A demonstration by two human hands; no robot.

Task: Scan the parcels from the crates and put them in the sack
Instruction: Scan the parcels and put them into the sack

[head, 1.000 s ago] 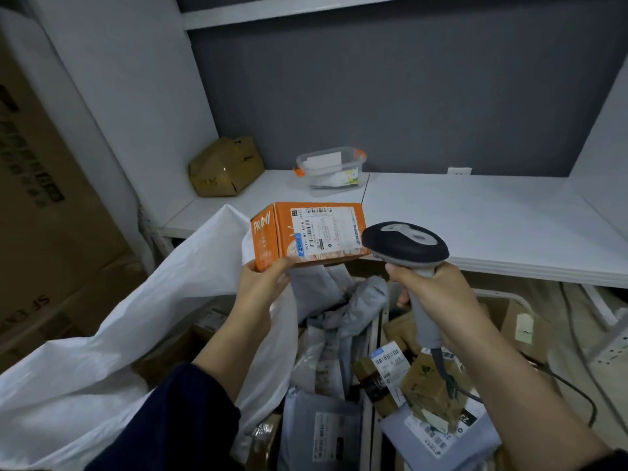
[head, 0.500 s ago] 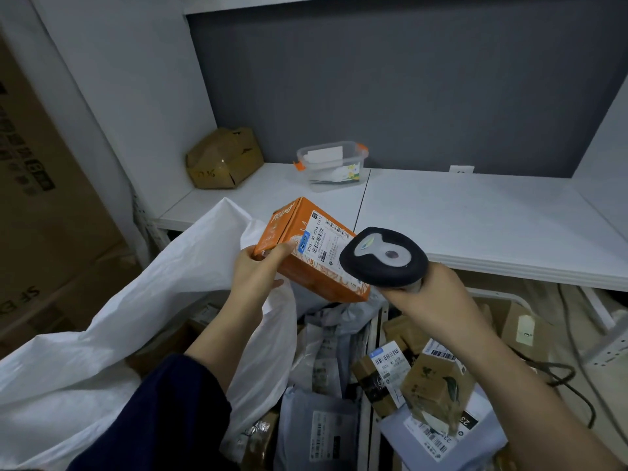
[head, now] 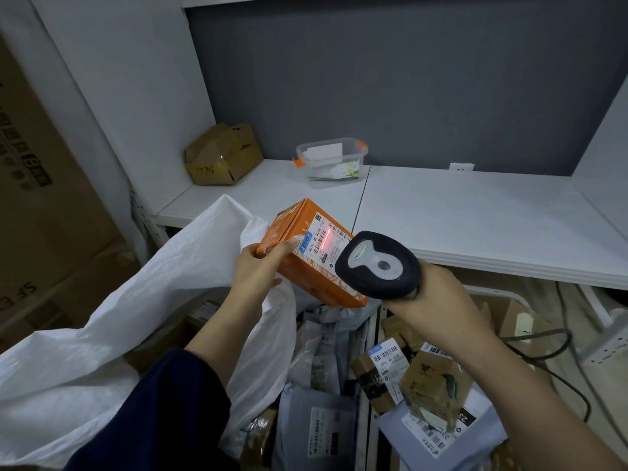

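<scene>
My left hand (head: 256, 266) grips an orange parcel box (head: 307, 263) by its left end, tilted with the white shipping label facing up. A red scan line glows across that label. My right hand (head: 431, 300) holds the black and grey barcode scanner (head: 379, 265) by its handle, its head just right of the box and pointed at the label. The white woven sack (head: 136, 300) lies open under and to the left of the box. Below my hands, white crates (head: 372, 419) hold several grey mailer bags and small brown boxes with labels.
A white shelf (head: 458, 219) runs behind, carrying a crumpled brown carton (head: 222, 154) and a clear plastic tub (head: 331, 159). Large cardboard boxes (head: 40, 198) stand at the left. The scanner's cable (head: 557, 362) trails at the right, by a white rack.
The box has tilted further, label turned up toward the scanner. The scanner has swung left and down onto it, and a red scan line now shows on the label.
</scene>
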